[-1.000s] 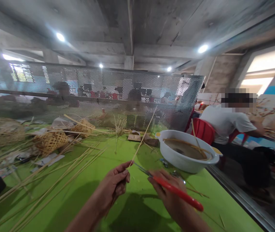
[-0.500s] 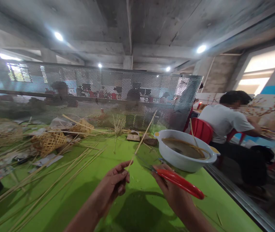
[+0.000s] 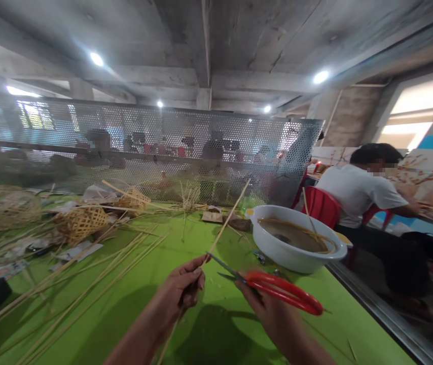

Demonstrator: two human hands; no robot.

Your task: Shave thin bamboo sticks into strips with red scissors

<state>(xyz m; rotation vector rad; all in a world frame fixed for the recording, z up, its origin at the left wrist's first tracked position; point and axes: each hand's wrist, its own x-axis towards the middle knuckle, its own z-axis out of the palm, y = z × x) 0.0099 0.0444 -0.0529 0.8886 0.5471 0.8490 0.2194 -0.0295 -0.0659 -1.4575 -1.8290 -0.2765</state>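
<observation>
A white basin (image 3: 296, 251) stands on the green worktop (image 3: 133, 284) near its right edge, holding murky brown liquid with a few thin bamboo strips curled and leaning in it. At the far left lie two woven baskets (image 3: 81, 223), openwork and apparently empty, among loose bamboo strips (image 3: 87, 284) scattered across the worktop.

The left hand (image 3: 184, 289) reaches forward from the lower middle, fingers pinched around a long bamboo strip (image 3: 226, 223) that slants up and away toward the perforated metal screen (image 3: 186, 152); the strip's lower end passes down under the wrist. The right hand (image 3: 269, 309) sits just beside it, gripping red-handled scissors (image 3: 273, 286) whose blades stand parted, the tips pointing left and close to the strip just above the left fingertips. Both hands hover above the worktop.

A person in a white shirt (image 3: 357, 190) sits on a red chair (image 3: 321, 205) beyond the basin.
</observation>
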